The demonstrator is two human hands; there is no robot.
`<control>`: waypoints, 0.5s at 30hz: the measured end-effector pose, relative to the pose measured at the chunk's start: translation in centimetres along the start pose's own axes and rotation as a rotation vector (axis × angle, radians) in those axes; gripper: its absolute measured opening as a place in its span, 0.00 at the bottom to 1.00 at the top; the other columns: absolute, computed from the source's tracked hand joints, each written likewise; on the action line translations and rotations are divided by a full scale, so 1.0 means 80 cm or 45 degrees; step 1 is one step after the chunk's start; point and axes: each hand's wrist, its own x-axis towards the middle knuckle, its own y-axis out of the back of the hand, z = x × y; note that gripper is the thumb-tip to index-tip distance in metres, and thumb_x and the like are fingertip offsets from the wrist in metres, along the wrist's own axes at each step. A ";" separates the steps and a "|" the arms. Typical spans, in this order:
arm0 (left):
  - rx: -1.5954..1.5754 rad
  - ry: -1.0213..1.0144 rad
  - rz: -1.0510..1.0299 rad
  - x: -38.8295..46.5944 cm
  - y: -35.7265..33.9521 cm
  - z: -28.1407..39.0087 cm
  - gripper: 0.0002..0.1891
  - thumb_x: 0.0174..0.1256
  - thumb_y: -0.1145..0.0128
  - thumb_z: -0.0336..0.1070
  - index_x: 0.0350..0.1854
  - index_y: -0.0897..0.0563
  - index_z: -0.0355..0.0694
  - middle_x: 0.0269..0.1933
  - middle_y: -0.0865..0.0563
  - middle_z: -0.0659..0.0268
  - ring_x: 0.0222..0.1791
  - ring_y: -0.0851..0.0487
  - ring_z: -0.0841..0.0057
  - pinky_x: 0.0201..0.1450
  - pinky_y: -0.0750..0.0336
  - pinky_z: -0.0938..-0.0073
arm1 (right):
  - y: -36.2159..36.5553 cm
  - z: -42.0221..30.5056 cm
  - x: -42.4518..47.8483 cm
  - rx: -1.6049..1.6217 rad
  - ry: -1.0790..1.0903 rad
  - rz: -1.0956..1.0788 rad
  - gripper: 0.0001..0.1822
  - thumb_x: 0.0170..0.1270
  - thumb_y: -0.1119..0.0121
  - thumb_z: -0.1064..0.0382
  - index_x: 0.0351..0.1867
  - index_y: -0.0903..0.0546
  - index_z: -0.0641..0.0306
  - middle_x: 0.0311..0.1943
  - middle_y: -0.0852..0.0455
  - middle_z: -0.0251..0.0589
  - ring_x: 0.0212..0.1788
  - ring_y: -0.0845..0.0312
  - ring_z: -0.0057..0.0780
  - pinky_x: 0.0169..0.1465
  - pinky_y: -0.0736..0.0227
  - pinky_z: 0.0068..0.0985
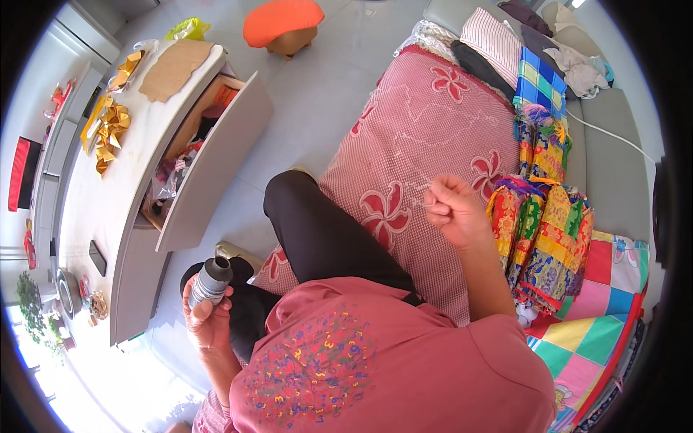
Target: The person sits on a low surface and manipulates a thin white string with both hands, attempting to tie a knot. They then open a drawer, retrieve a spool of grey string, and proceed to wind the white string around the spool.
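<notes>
My left hand (208,325) is wrapped around a spool of grey thread (209,288), tilted with the dark hollow end of its core facing up. Over the pink sofa cover, my right hand (457,208) has its thumb and fingers pinched together on a fine pale thread. More of this pale thread (417,130) lies in loose loops across the pink patterned cover (352,168). Its full path between the spool and my right fingers is too fine to follow.
Colourful brocade bundles (557,233) with tassels lie right of my right hand, above a patchwork cloth (590,346). At left, a drawer (216,162) stands pulled out from a white cabinet (146,124) bearing folded gold paper (111,127), cardboard (176,67) and a phone (97,257). An orange-topped stool (284,24) stands beyond.
</notes>
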 end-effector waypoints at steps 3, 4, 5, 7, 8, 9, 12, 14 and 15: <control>-0.001 0.004 0.018 0.000 0.000 -0.003 0.30 0.44 0.31 0.29 0.52 0.29 0.29 0.44 0.19 0.50 0.36 0.15 0.58 0.29 0.17 0.73 | -0.016 -0.025 -0.014 -0.031 0.008 -0.031 0.04 0.66 0.45 0.67 0.33 0.25 0.63 0.29 0.20 0.41 0.21 0.36 0.12 0.21 0.43 0.11; -0.004 0.005 0.021 0.001 0.000 -0.004 0.30 0.44 0.31 0.29 0.52 0.29 0.29 0.44 0.19 0.50 0.36 0.15 0.58 0.29 0.17 0.73 | -0.025 -0.029 -0.016 -0.045 -0.003 -0.040 0.04 0.66 0.45 0.67 0.34 0.25 0.63 0.29 0.20 0.42 0.21 0.36 0.12 0.21 0.43 0.10; -0.016 0.010 -0.002 0.003 -0.002 -0.007 0.30 0.43 0.31 0.29 0.51 0.29 0.29 0.44 0.18 0.50 0.36 0.15 0.58 0.28 0.18 0.73 | -0.031 -0.031 -0.018 -0.060 -0.015 -0.049 0.03 0.67 0.45 0.67 0.34 0.25 0.63 0.29 0.20 0.42 0.21 0.36 0.12 0.21 0.43 0.10; -0.039 0.003 -0.043 0.006 -0.006 -0.010 0.30 0.42 0.31 0.29 0.51 0.29 0.29 0.43 0.18 0.50 0.36 0.15 0.57 0.27 0.18 0.73 | -0.043 -0.033 -0.013 -0.031 -0.026 -0.133 0.03 0.67 0.45 0.67 0.35 0.25 0.63 0.29 0.19 0.43 0.20 0.35 0.12 0.21 0.43 0.10; -0.084 0.034 -0.132 0.009 -0.009 -0.011 0.31 0.41 0.31 0.29 0.51 0.29 0.29 0.44 0.19 0.49 0.36 0.15 0.57 0.27 0.18 0.73 | -0.049 -0.034 -0.012 -0.017 -0.032 -0.176 0.03 0.67 0.46 0.67 0.35 0.25 0.63 0.30 0.19 0.44 0.20 0.35 0.12 0.21 0.43 0.10; -0.129 0.064 -0.221 0.012 -0.012 -0.013 0.31 0.40 0.32 0.28 0.51 0.29 0.29 0.44 0.19 0.49 0.36 0.15 0.57 0.27 0.18 0.72 | -0.054 -0.036 -0.011 -0.001 -0.036 -0.205 0.04 0.67 0.46 0.67 0.35 0.25 0.63 0.30 0.19 0.45 0.20 0.35 0.12 0.21 0.44 0.11; -0.220 0.133 -0.481 0.026 -0.025 -0.014 0.30 0.34 0.32 0.28 0.47 0.26 0.29 0.45 0.21 0.42 0.38 0.15 0.56 0.26 0.18 0.71 | -0.076 -0.040 -0.004 0.047 -0.062 -0.315 0.04 0.68 0.47 0.67 0.35 0.25 0.64 0.30 0.18 0.46 0.19 0.36 0.12 0.20 0.44 0.11; -0.256 0.201 -0.614 0.033 -0.053 -0.008 0.28 0.32 0.32 0.27 0.44 0.23 0.28 0.47 0.22 0.36 0.40 0.16 0.54 0.34 0.17 0.66 | -0.089 -0.040 0.000 0.079 -0.082 -0.388 0.04 0.69 0.48 0.67 0.34 0.26 0.64 0.30 0.17 0.47 0.18 0.36 0.12 0.20 0.44 0.12; -0.216 0.200 -0.711 0.041 -0.063 -0.011 0.29 0.32 0.32 0.26 0.45 0.23 0.28 0.52 0.25 0.32 0.45 0.17 0.52 0.46 0.20 0.61 | -0.095 -0.037 0.000 0.073 -0.098 -0.412 0.04 0.68 0.48 0.67 0.34 0.26 0.64 0.30 0.17 0.47 0.18 0.36 0.12 0.20 0.43 0.12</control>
